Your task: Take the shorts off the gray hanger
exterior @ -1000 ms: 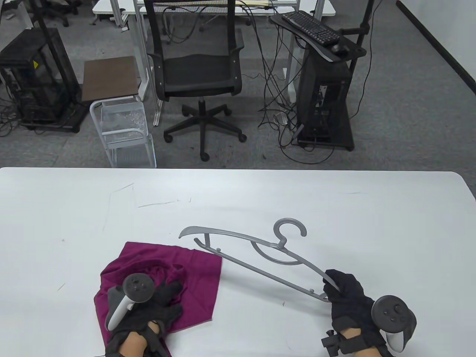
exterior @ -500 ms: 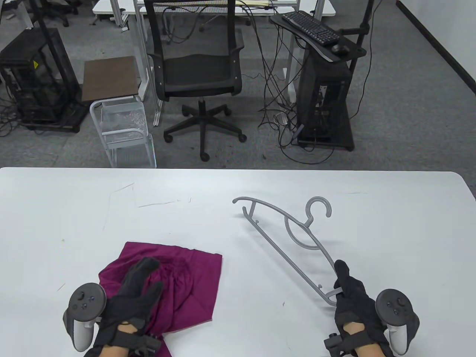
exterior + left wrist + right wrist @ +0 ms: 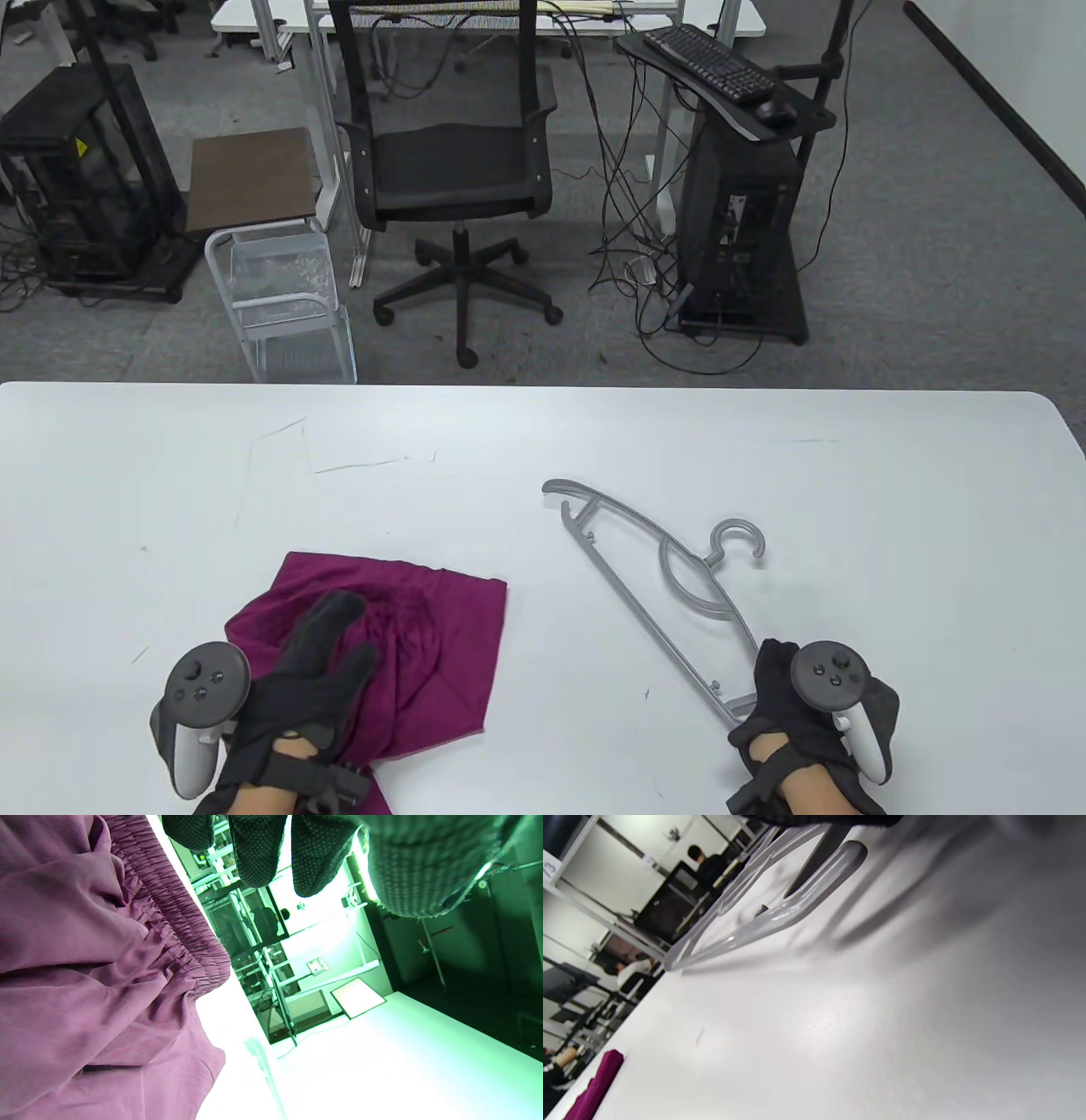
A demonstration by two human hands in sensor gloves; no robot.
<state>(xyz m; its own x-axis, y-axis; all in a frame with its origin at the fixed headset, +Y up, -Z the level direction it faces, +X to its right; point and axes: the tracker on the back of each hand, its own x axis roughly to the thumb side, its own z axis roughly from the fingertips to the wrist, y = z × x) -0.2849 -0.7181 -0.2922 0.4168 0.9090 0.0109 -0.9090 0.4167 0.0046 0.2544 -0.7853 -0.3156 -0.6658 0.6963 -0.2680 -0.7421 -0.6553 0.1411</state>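
Note:
The magenta shorts [image 3: 424, 645] lie crumpled on the white table [image 3: 543, 441] at the front left, free of the hanger. My left hand [image 3: 318, 658] is over them with its fingers stretched out; in the left wrist view the fingertips [image 3: 254, 849] hang above the cloth [image 3: 85, 963] without gripping it. The gray hanger [image 3: 711, 562] lies flat on the table at the front right, hook pointing away. My right hand [image 3: 785, 692] holds its near end. The hanger's end [image 3: 780, 918] shows in the right wrist view, with the shorts [image 3: 598, 1079] far off.
Beyond the table's far edge stand a black office chair [image 3: 454, 161], a small wire cart [image 3: 280, 297] and a black computer stand [image 3: 747, 212]. Thin pen marks [image 3: 356, 465] cross the tabletop at the left.
My right hand carried the hanger to the right, away from the shorts, and lowered it flat onto the table. My left hand turned and opened over the shorts.

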